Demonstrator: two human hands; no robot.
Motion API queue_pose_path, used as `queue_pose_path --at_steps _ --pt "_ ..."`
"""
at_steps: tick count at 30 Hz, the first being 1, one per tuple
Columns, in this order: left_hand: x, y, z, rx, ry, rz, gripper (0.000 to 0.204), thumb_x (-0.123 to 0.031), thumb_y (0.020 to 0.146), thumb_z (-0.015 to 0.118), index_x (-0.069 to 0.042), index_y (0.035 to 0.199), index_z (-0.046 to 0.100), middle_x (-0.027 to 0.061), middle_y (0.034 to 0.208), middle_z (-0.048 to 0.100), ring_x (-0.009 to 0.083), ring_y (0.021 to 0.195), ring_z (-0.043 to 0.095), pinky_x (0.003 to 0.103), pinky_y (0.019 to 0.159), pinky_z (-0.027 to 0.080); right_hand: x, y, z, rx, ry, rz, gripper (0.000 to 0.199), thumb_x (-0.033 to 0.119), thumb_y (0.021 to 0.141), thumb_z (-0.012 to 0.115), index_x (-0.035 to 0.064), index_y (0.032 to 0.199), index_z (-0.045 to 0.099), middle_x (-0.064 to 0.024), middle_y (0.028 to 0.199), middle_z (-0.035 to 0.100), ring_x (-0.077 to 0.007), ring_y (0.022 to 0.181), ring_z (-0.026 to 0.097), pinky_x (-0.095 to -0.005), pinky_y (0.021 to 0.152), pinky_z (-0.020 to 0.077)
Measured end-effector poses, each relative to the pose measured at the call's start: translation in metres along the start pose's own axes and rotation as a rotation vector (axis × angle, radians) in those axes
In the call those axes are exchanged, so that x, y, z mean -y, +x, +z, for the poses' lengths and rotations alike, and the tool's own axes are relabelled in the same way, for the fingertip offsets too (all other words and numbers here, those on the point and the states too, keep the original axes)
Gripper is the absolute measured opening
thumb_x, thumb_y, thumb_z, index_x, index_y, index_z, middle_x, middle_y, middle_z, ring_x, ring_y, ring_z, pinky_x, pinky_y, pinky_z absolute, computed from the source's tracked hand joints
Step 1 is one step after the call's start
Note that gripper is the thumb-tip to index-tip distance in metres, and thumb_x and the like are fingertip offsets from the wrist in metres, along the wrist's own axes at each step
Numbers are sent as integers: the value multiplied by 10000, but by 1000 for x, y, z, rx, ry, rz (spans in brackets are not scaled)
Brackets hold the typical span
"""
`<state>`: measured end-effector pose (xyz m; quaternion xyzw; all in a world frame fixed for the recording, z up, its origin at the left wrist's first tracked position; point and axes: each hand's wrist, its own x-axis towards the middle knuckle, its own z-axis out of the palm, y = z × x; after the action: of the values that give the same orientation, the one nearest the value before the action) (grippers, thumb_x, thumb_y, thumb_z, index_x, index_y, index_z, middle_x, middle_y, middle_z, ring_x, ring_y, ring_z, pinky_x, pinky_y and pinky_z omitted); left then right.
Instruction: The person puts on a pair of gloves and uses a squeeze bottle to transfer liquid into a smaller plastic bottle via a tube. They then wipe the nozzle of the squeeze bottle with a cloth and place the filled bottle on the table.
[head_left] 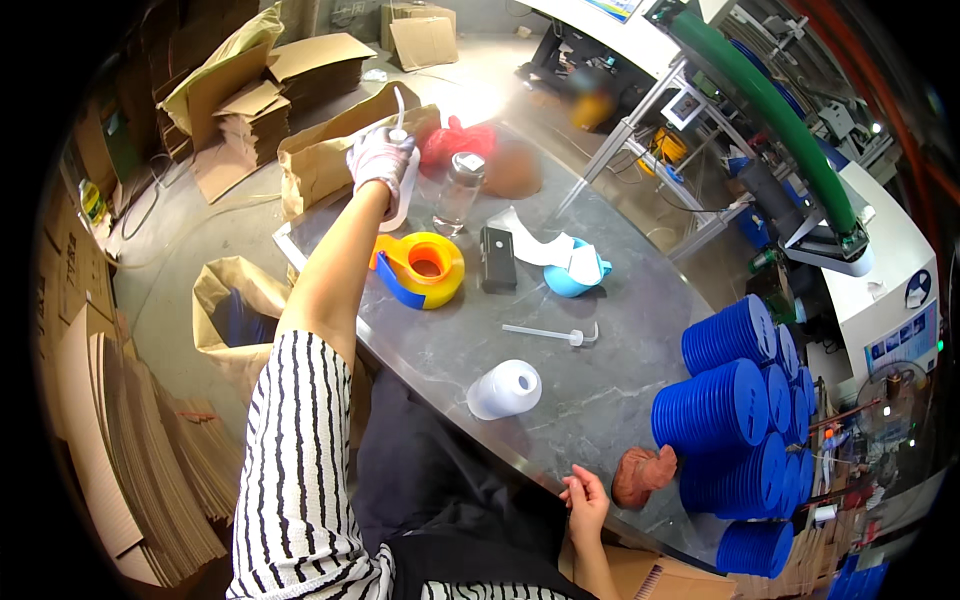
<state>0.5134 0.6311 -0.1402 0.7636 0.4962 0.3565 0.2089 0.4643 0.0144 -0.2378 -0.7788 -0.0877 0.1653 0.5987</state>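
Observation:
At the table's far left corner, my left hand (382, 160), in a pale glove, is wrapped around the upper part of a white wash bottle (408, 200) with a thin bent spout. A clear jar (460, 190) and a red plastic bag (458, 143) stand just right of it. My bare right hand (587, 500) hovers by the near table edge, fingers curled together, nothing visible in them. Beside it lies a crumpled brown lump (640, 478). A whitish bottle (505, 390) without a top stands nearer the middle, and a clear pump top with its tube (560, 334) lies beyond it.
A yellow tape roll with a blue part (425, 270), a black case (497, 260) and a light-blue holder with a white strip (574, 272) sit mid-table. Stacked blue discs (710, 407) fill the right side. Brown paper bags (240, 310) and cardboard stand left.

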Motion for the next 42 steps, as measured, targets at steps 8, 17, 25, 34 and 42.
queue_pose_path --at_steps 8,17,25,34,42 --pt "70 -9 -36 -144 -570 139 407 -360 860 735 -68 1132 652 104 977 707 220 872 651 318 828 496 10 -5 10 120 -159 -263 204 2 910 593 -11 1091 685 -84 893 675 -106 693 611 -234 643 509" --pt "-19 -128 -262 684 -956 211 423 -345 868 688 -29 1148 653 98 1229 648 184 1086 615 351 964 473 94 -9 89 581 -104 -700 246 46 837 725 27 1080 690 -74 863 689 -136 679 612 -262 619 491" --pt "-47 -283 -267 905 -1171 91 502 -377 768 754 -16 1102 650 181 1205 644 252 1058 641 372 951 497 145 -12 149 1067 403 -517 1361 516 591 884 140 1567 13 -179 1543 270 -291 1443 267 -424 1159 243" --pt "-69 -386 -226 910 -1052 -139 384 -228 798 792 -28 1105 680 74 1179 668 160 1095 591 326 997 430 52 -41 95 670 126 -659 1243 296 580 914 108 1539 145 -170 1445 381 -345 1324 407 -457 1090 345" --pt "-61 -460 -195 724 -1004 -165 483 -134 785 804 -15 1201 589 94 1300 543 165 1171 513 325 1024 402 18 -47 44 174 -332 -776 1230 181 539 899 92 1522 164 -213 1316 451 -426 1187 468 -509 986 412"
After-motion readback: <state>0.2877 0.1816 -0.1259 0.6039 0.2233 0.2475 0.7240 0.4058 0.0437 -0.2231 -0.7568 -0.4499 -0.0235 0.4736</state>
